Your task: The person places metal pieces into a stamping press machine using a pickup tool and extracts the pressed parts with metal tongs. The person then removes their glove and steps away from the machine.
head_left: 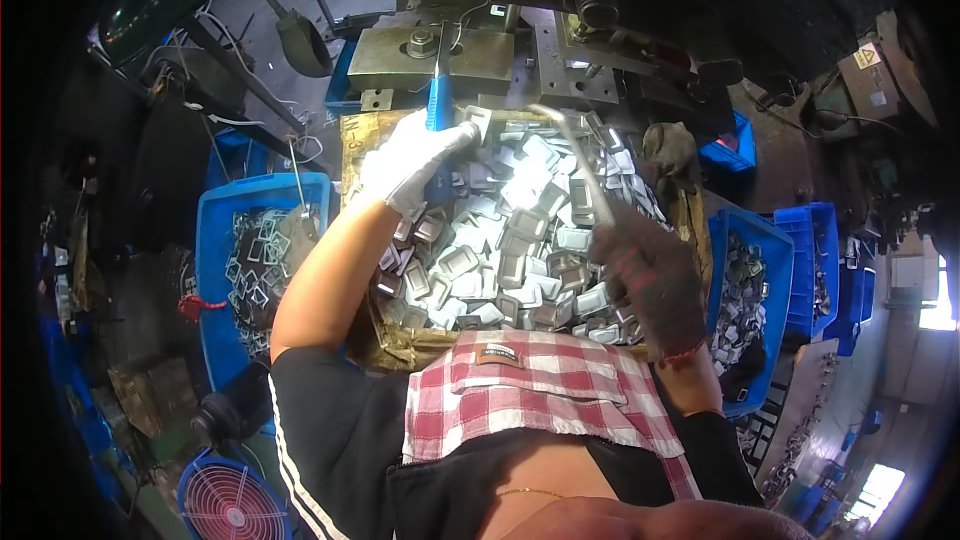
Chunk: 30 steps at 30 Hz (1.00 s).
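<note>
Checked apron cloth [540, 390] spans the near side. The white-gloved left hand [412, 155] grips a blue-handled tool [439, 100]; the dark-gloved right hand [650, 275] clasps a bent metal rod [588, 165] above shallow rectangular metal pieces [510, 240], heaped in a worn box [440, 349]. Blue bins [213, 315] flank it, holding silvery parts [262, 258].

Opens above the middle of the heap of metal parts [520, 240], between the left hand [410, 160] and the metal rod [580, 155]. Narrows at the far left of the heap, beside the blue-handled tool [438, 105]. Crossed at the right by the rod and right hand [655, 275]; hemmed farther back by dark cloth [672, 152]. Shut off beyond the heap by steel blocks [380, 58], at the near side by the checkered apron [540, 390].
</note>
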Each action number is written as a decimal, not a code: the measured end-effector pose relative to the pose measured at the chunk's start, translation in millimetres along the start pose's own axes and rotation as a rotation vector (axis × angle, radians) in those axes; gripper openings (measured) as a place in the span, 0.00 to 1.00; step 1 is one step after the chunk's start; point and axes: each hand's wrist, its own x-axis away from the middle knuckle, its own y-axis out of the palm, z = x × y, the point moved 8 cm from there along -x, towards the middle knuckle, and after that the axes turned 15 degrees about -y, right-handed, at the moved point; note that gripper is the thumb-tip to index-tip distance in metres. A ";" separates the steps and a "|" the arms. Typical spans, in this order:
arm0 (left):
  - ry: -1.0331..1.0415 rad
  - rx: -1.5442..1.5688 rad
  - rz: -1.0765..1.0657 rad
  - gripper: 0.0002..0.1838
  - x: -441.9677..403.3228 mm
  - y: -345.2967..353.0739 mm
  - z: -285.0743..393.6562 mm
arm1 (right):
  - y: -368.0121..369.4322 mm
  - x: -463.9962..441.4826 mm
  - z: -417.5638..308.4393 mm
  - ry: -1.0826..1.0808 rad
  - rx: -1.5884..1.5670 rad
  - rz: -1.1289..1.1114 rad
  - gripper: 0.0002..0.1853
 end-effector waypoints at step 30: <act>0.192 -1.561 0.256 0.18 -30.8 51.4 121.1 | -57.2 -11.4 -5.9 -0.312 0.545 0.160 0.15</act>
